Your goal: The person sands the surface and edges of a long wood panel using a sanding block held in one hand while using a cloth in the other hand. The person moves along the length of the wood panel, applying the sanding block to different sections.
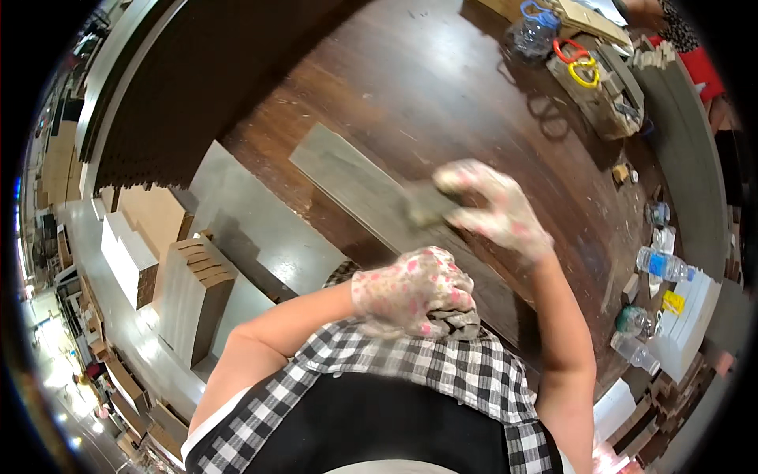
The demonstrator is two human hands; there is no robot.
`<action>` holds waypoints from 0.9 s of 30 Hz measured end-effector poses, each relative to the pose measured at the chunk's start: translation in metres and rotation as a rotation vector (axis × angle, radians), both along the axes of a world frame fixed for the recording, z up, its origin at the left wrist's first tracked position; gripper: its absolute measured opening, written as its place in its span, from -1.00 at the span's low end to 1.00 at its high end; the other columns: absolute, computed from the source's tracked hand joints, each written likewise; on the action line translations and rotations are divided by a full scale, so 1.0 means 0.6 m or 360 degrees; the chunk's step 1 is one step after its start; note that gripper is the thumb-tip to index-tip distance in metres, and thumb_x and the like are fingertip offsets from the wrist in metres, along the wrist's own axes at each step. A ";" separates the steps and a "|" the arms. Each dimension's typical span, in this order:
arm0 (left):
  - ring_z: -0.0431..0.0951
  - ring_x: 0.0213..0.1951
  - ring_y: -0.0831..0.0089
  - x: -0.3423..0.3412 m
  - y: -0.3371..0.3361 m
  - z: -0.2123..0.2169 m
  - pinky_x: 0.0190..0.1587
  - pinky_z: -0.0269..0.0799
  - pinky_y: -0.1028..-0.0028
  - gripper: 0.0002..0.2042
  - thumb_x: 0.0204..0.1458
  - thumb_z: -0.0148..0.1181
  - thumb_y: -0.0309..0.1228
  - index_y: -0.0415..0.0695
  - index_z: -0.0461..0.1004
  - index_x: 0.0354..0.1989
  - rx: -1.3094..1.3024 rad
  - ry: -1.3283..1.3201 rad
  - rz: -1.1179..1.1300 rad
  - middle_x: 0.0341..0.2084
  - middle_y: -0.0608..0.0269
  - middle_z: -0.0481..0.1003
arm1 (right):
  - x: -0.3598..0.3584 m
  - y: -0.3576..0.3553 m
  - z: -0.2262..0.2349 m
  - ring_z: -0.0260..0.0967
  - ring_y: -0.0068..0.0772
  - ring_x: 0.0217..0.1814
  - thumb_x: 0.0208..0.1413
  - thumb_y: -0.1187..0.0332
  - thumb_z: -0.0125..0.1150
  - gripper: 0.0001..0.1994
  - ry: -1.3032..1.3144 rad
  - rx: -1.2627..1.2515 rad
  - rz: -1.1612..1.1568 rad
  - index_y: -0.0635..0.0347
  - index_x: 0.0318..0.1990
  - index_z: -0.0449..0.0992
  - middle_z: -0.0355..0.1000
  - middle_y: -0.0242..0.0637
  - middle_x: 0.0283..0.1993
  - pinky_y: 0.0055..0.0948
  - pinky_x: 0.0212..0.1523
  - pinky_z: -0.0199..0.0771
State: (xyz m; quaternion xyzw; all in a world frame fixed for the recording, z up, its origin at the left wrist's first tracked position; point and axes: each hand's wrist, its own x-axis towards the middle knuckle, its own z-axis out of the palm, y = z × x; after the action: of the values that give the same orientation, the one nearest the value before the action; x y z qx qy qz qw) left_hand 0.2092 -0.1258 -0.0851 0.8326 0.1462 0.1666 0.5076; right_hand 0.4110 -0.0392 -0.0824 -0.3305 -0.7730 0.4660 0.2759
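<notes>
My left hand [414,294], in a white glove with pink and red spots, is closed in front of my checked apron [347,347]. Its curled fingers hide whatever may be in them. Further right and forward, my right hand [501,207] wears a matching glove, with thumb and fingers apart in a C shape. A small grey-green block-like piece [426,207], smeared by motion, is at its thumb tip, over the board. The long grey board [347,162] lies slantwise on the brown wooden tabletop [379,87], passing beneath both hands.
Grey panels [260,201] and stacked boards [193,300] stand left. A dark stack [181,87] rises at upper left. At upper right are a large bottle [533,35], red-handled scissors [570,51], yellow-handled scissors [584,73] and a worn box [596,99]. Plastic bottles [663,265] line the right side.
</notes>
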 end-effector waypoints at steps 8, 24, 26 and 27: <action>0.58 -0.33 0.22 0.015 0.007 0.011 -0.28 0.45 0.24 -0.63 -0.45 0.39 -0.26 -0.08 0.56 -0.37 0.0164 -0.0297 0.0162 -0.36 0.25 0.56 | 0.202 -0.139 0.052 0.49 -0.16 0.12 -0.15 0.27 0.44 -0.55 -0.0147 -0.0333 -0.0518 0.28 -0.07 0.56 0.53 -0.14 0.00 -0.25 0.19 0.45; 0.60 -0.31 0.20 0.000 -0.019 0.006 -0.24 0.43 0.29 -0.58 -0.45 0.38 -0.29 -0.07 0.64 -0.26 0.0373 -0.0278 0.0392 -0.32 0.16 0.61 | 0.353 -0.313 0.100 0.50 -0.25 0.12 -0.13 0.21 0.38 -0.49 -0.0561 -0.0738 -0.0716 0.28 0.01 0.58 0.54 -0.22 0.05 -0.27 0.17 0.49; 0.60 -0.29 0.16 -0.002 -0.018 0.000 -0.23 0.41 0.26 -0.56 -0.38 0.37 -0.16 -0.08 0.65 -0.24 0.0375 -0.0265 0.0352 -0.33 0.15 0.62 | 0.379 -0.361 0.100 0.48 -0.30 0.13 -0.16 0.14 0.40 -0.44 -0.0336 -0.0888 -0.1102 0.30 0.01 0.57 0.52 -0.24 0.06 -0.30 0.16 0.49; 0.61 -0.28 0.15 -0.001 -0.020 0.000 -0.22 0.41 0.24 -0.55 -0.38 0.36 -0.14 -0.07 0.65 -0.24 0.0402 -0.0246 0.0370 -0.33 0.15 0.62 | 0.371 -0.342 0.116 0.45 -0.33 0.14 -0.16 0.17 0.40 -0.45 -0.0472 -0.0753 -0.0963 0.30 0.01 0.56 0.50 -0.25 0.06 -0.32 0.17 0.48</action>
State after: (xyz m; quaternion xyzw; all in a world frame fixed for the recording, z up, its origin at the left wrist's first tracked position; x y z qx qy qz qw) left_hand 0.2089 -0.1375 -0.0851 0.8519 0.1801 0.3046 0.3860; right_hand 0.6337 -0.2442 -0.0129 -0.6608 -0.5438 0.4762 0.2023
